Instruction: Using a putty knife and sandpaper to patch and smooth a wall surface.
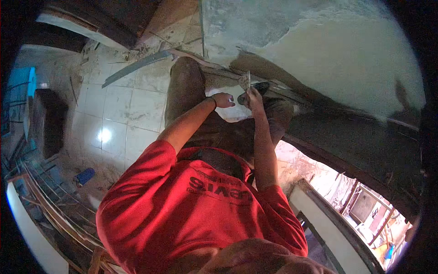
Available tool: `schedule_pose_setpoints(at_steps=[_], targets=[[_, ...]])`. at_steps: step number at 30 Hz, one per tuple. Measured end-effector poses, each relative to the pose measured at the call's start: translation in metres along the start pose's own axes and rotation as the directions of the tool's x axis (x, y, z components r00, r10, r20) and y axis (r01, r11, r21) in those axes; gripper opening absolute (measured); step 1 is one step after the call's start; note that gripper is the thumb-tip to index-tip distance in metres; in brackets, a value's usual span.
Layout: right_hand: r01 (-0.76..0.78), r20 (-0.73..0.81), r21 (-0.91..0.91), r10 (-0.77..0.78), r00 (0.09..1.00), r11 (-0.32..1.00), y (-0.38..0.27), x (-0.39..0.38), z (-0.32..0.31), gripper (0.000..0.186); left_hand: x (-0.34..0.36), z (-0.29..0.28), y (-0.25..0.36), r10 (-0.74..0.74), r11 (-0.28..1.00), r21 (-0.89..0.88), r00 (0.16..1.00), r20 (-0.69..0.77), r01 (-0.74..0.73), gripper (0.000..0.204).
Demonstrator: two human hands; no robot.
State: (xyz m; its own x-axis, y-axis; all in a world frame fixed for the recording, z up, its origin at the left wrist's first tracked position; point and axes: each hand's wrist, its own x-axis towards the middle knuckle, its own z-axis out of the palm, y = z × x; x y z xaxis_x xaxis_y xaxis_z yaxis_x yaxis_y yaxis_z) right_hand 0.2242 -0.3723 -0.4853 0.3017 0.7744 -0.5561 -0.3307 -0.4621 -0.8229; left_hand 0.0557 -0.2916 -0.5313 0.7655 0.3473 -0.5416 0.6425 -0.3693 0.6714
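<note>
Tiled floor (116, 102) looks gritty; clutter (54, 180) far L is too dim to ID. Your R hand (254, 97) grips a scraper (245, 81), blade up, near the wall (346, 59); its lower end's hidden. Your L hand (222, 100) is just beside, partly curled; can't tell if it's holding smth. White patch (237, 117) btwn your legs (185, 89): sheet or floor, unclear.

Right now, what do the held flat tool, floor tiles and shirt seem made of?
Flat tool: possibly metal, dull and mottled, judging by its thin grey blade; too small to confirm. Floor tiles: probably glossy glazed ceramic, since light reflects brightly. Red shirt: likely matte fabric, given its soft folds.
</note>
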Motion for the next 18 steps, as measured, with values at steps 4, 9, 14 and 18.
schedule_pose_setpoints(at_steps=[4,9,14,18], targets=[[0.012,0.001,0.046,-0.012,1.0,0.999,-0.001,-0.0021,0.0019,0.033,0.0003,0.0004,-0.0011,-0.017,0.999,-0.037,1.0,0.003,0.017,0.052],[-0.013,-0.041,0.02,0.014,0.999,1.0,-0.003,-0.0028,0.0024,0.027,-0.0017,-0.0002,0.0011,-0.036,0.999,-0.012,0.999,0.006,0.036,0.052],[-0.009,0.05,-0.03,0.011,0.999,0.999,0.0006,0.0016,-0.0042,0.044,-0.0022,0.0004,0.0006,-0.011,1.0,-0.005,0.999,-0.032,0.01,0.051],[-0.015,-0.022,-0.118,0.012,1.0,0.993,0.0004,0.0004,-0.0023,0.043,-0.0027,-0.0024,0.0012,0.015,1.0,0.011,1.0,-0.009,-0.015,0.052]])
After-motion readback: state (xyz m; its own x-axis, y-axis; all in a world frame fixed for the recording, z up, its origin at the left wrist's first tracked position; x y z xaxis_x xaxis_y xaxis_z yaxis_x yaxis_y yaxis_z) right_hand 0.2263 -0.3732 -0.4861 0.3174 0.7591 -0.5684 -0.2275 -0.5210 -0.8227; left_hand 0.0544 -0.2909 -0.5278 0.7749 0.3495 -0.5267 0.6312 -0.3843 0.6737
